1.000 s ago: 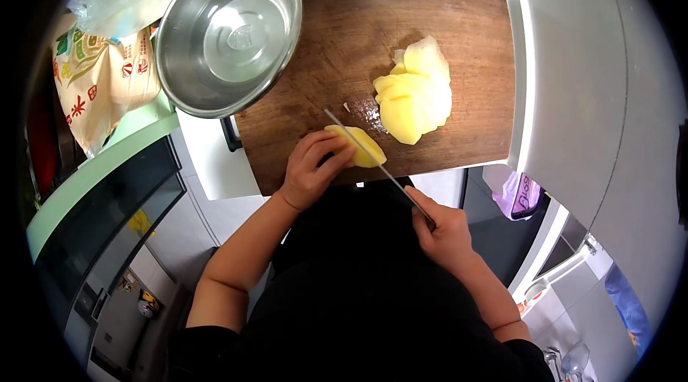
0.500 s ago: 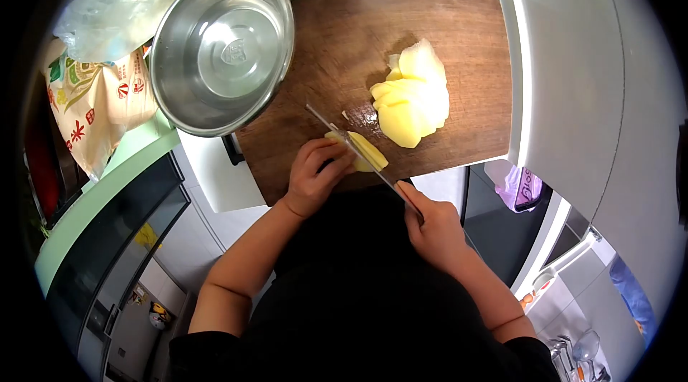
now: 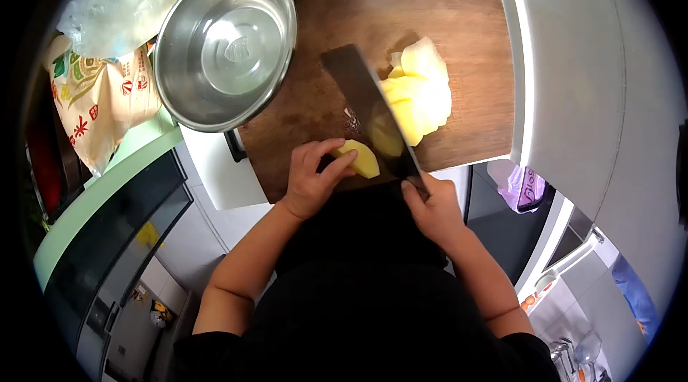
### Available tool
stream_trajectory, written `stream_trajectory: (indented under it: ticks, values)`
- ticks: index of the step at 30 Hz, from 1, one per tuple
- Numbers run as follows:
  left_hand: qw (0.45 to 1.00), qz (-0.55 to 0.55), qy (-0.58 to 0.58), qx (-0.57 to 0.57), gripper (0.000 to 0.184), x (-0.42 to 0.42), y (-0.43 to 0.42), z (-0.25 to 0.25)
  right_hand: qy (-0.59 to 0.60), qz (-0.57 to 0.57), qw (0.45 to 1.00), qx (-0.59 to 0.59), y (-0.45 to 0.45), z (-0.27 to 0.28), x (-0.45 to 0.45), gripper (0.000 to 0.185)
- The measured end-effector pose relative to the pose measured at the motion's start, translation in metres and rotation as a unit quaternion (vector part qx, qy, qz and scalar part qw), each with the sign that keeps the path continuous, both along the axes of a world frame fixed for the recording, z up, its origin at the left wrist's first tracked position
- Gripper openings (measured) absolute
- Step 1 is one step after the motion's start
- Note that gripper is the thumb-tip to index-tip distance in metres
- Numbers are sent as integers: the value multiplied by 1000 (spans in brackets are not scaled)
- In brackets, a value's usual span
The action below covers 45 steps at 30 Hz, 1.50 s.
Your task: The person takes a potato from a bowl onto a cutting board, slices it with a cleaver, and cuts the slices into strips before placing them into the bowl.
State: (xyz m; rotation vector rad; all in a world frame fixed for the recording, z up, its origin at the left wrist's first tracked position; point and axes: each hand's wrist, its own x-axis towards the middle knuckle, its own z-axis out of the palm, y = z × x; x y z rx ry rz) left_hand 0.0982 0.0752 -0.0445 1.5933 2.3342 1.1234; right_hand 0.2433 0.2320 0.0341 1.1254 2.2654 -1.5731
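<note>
the left hand (image 3: 313,173) pinches a smooth, pale yellow potato piece (image 3: 366,160) — rounded in outline — on the grainy brown wooden board (image 3: 473,31), near its close edge. the right hand (image 3: 436,210) is wrapped around the handle of a broad, flat metal cleaver (image 3: 358,84), its blade slanting between the piece and overlapping thin potato slices (image 3: 423,88). a shiny, round steel bowl (image 3: 186,59) covers the board's far left corner.

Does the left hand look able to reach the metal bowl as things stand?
Probably yes: only bare cutting board seems to lie between the left hand and the metal bowl, though that hand holds a potato piece.
</note>
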Motion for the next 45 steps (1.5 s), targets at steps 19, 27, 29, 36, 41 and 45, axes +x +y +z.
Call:
stream_trajectory:
  ticks: [19, 27, 29, 36, 41, 45]
  values:
    - [999, 11, 8, 31, 40, -5, 1, 11, 83, -13, 996, -1, 12, 15, 18, 13]
    - [765, 54, -616, 178, 74, -25, 48, 65, 82, -137, 904, -396, 30, 40, 0, 11]
    - [491, -108, -854, 138, 70, -32, 51, 75, 112, -112, 889, -430, 37, 45, -2, 16]
    - [532, -96, -838, 74, 42, -18, 53, 84, 140, -219, 864, -430, 22, 56, 25, 11]
    - [510, -136, -849, 4, 48, -15, 60, 93, 174, -313, 871, -335, 0, 65, 92, 6]
    - [472, -173, -864, 1, 47, 3, 69, 108, 168, -362, 870, -289, -18, 80, 156, 7]
